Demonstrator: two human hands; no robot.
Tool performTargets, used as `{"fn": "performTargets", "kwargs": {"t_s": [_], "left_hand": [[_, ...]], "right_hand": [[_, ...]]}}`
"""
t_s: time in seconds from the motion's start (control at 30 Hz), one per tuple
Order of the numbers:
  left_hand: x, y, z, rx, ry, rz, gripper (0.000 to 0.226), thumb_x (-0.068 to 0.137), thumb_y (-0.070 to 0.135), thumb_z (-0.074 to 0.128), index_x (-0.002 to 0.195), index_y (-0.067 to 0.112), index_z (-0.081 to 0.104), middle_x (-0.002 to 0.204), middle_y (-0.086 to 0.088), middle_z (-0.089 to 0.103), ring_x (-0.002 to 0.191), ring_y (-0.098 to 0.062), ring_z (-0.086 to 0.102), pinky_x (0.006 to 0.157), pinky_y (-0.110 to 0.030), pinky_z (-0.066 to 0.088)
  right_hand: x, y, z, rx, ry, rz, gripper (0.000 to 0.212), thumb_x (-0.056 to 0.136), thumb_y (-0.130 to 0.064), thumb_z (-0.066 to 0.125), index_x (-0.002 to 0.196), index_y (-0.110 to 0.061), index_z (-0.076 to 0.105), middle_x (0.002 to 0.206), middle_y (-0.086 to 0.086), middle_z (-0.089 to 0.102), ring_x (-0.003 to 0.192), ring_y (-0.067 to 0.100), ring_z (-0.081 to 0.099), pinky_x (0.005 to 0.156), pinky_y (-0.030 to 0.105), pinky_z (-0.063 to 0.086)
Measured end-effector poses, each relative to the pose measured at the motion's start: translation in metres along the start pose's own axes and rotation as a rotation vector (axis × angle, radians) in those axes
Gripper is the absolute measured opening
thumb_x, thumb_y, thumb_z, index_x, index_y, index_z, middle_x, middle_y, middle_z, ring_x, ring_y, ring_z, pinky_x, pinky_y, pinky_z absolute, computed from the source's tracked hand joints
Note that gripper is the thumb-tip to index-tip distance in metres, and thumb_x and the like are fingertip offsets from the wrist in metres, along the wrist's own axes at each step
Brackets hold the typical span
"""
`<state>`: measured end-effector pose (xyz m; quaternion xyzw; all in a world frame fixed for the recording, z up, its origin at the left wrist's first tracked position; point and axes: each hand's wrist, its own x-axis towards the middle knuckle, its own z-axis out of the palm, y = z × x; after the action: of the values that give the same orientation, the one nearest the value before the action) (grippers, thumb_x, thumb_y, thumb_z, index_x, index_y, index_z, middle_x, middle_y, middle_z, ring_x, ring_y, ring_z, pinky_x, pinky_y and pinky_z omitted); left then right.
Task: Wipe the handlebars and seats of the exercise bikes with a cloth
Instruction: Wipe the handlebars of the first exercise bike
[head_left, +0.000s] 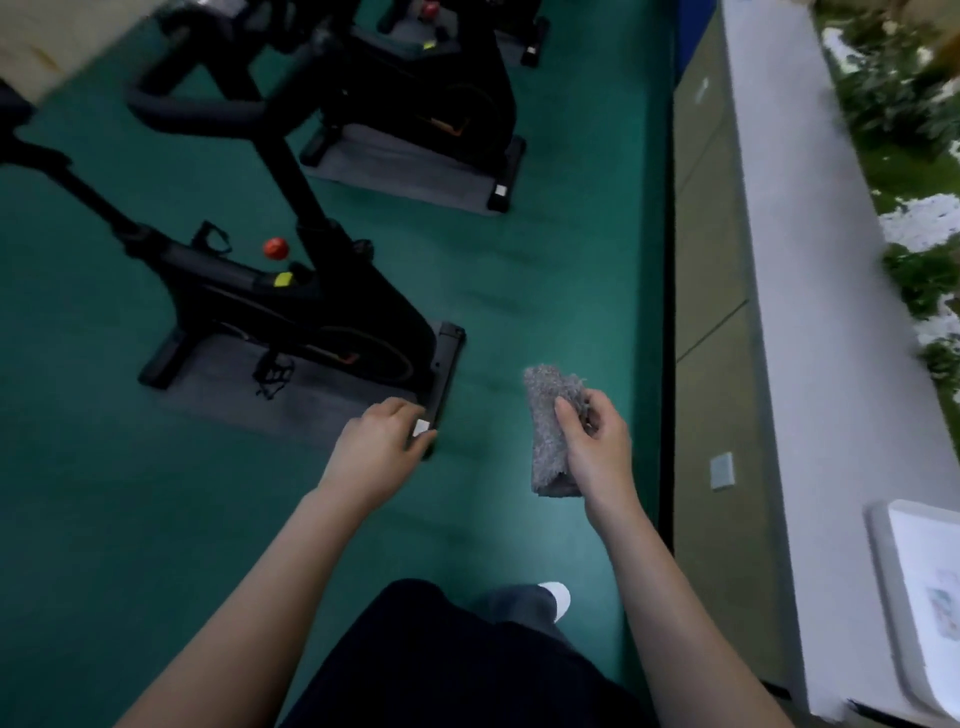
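1. The cloth (550, 431) is grey, thick and fuzzy, with a rough pile.
2. The nearest exercise bike (291, 306) has a black matt frame that looks like metal and plastic.
3. The floor (545, 270) is smooth, green and slightly sheened.
4. The mat (249, 395) under the bike is dull grey.

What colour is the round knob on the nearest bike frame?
The knob is red, slightly orange. It shows best, and only, in the head view.

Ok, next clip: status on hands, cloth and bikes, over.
Left hand empty, fingers loosely curled. Right hand holds the folded grey cloth. Cloth not yet on the nearest exercise bike; handlebars ahead, left. Green floor between, nothing blocking.
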<state>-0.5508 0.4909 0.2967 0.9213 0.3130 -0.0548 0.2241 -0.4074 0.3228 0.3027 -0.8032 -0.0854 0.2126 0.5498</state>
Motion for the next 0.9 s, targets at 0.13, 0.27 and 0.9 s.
{"fn": "performTargets", "kwargs": {"t_s": [0.13,0.27,0.9], "left_hand": [[-0.031,-0.067,-0.016,0.051,0.042,-0.118,0.045,0.097,0.043,0.043,0.131,0.015,0.052,0.135,-0.003,0.051,0.124,-0.025,0.045,0.098,-0.038,0.037],[-0.065,-0.122,-0.027,0.005,0.097,-0.242,0.048,0.097,0.046,0.043,0.132,0.014,0.051,0.135,-0.003,0.051,0.124,-0.025,0.046,0.099,-0.039,0.038],[-0.121,-0.273,-0.061,-0.188,0.214,-0.719,0.049,0.096,0.045,0.044,0.133,0.014,0.05,0.137,-0.003,0.05,0.127,-0.024,0.044,0.102,-0.04,0.036]], "right_hand": [[-0.023,-0.012,0.052,-0.047,-0.106,-0.06,0.002,0.092,-0.024,0.061,0.092,-0.023,0.059,0.092,0.002,0.067,0.091,0.026,0.064,0.081,0.042,0.051],[-0.041,-0.021,0.099,-0.092,-0.163,-0.114,0.008,0.092,-0.025,0.061,0.097,-0.019,0.061,0.094,0.003,0.068,0.089,0.023,0.065,0.084,0.046,0.053],[-0.037,-0.076,0.3,-0.243,-0.555,-0.315,0.015,0.091,-0.03,0.06,0.095,-0.016,0.062,0.086,-0.003,0.064,0.082,0.017,0.059,0.077,0.036,0.047]]}}
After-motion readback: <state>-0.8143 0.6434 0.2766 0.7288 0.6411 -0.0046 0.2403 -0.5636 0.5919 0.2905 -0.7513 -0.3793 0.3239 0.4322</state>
